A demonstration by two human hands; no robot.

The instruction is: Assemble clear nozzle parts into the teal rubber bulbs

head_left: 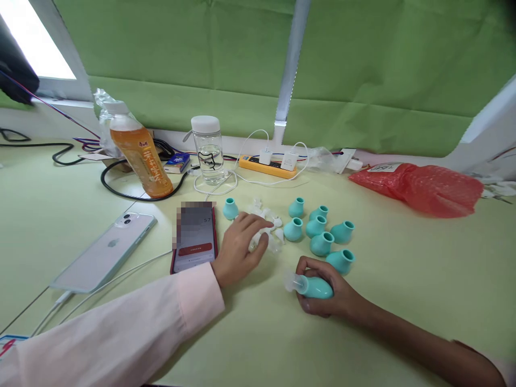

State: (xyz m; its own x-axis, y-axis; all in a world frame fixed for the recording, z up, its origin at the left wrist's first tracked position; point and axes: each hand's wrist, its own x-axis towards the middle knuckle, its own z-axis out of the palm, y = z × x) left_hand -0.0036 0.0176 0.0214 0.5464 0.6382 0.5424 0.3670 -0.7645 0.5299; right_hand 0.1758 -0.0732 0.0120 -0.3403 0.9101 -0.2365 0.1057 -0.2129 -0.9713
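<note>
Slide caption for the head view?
Right hand grips a teal bulb with a clear tip; left hand rests on a pile of clear tips beside loose teal bulbs.

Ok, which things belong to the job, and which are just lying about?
In hand: teal rubber bulb with clear tip in the right hand; pile of small clear plastic pieces under the left hand; loose teal bulbs.
Lying about: orange drink bottle, clear water bottle, pale phone, red-cased phone, yellow power strip, red plastic bag.

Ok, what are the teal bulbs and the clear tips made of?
Teal bulbs: likely silicone or soft rubber; matte, evenly coloured, rounded thick rims. Clear tips: probably hard plastic; translucent white, slightly glossy. The right hand grips one bulb.
</note>
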